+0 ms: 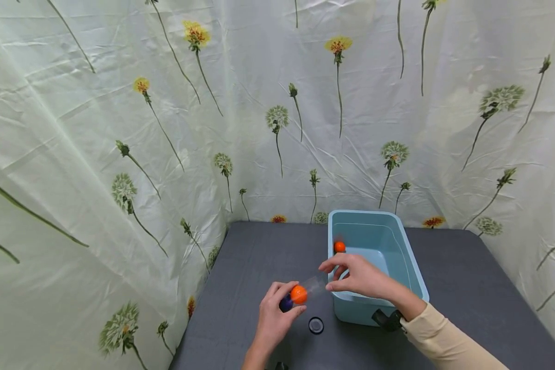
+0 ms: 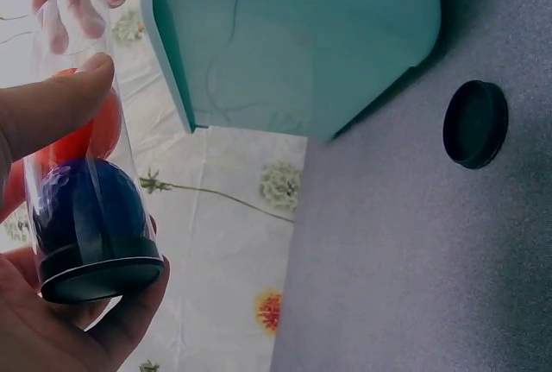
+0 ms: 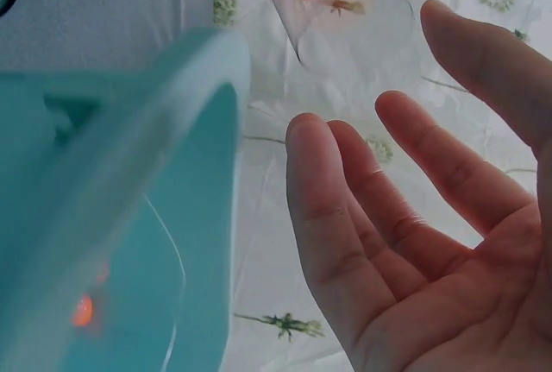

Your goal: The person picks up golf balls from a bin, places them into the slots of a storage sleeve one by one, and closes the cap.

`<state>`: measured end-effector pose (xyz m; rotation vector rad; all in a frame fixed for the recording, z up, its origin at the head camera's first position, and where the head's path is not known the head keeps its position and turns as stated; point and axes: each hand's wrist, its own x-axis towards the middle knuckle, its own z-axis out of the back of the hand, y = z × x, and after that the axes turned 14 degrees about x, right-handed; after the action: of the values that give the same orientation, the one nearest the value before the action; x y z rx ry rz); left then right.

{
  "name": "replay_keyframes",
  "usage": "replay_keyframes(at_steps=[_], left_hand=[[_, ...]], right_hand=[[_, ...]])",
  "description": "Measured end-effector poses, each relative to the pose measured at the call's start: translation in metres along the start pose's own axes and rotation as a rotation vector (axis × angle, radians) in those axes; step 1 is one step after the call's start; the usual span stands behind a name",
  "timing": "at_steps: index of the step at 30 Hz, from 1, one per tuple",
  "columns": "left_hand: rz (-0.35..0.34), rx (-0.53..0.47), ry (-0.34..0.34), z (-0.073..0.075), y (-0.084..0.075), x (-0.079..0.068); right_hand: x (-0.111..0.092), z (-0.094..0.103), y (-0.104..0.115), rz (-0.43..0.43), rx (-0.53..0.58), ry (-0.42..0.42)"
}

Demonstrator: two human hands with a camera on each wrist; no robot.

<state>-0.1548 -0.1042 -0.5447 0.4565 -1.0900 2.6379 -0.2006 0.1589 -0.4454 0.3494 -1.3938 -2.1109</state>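
My left hand (image 1: 274, 311) grips a clear plastic tube (image 2: 73, 35), thumb on one side and fingers round the other. Inside the tube are an orange ball (image 1: 298, 294) and a dark blue ball (image 2: 90, 204), the blue one against a black cap (image 2: 103, 280) at the tube's base. The tube's other end is uncovered and tilts toward the bin. Just off that end, my right hand (image 1: 363, 277) hangs over the bin's near left corner with loosely bent fingers, holding nothing. In the right wrist view a gap shows between its fingers and the tube.
A light blue bin (image 1: 358, 310) stands on the dark grey table (image 1: 240, 288). In it, by the left wall, is another orange ball (image 1: 339, 247). A loose round black cap (image 1: 316, 325) lies in front of the bin. A flower-patterned curtain (image 1: 259, 61) hangs behind.
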Motion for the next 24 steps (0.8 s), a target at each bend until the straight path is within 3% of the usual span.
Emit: replay_keyframes(at_steps=[8,14,24], left_hand=[[0.026,-0.005,0.005,0.0,0.002,0.002],[0.059,-0.012,0.03,0.0,0.003,0.003],[0.089,-0.044,0.043,0.0,0.006,0.002]], right_hand=[[0.011,0.029,0.006,0.003,-0.1,-0.036],[0.029,0.056,0.004,-0.058,-0.19,-0.043],[0.064,0.088,-0.04,-0.219,-0.26,-0.04]])
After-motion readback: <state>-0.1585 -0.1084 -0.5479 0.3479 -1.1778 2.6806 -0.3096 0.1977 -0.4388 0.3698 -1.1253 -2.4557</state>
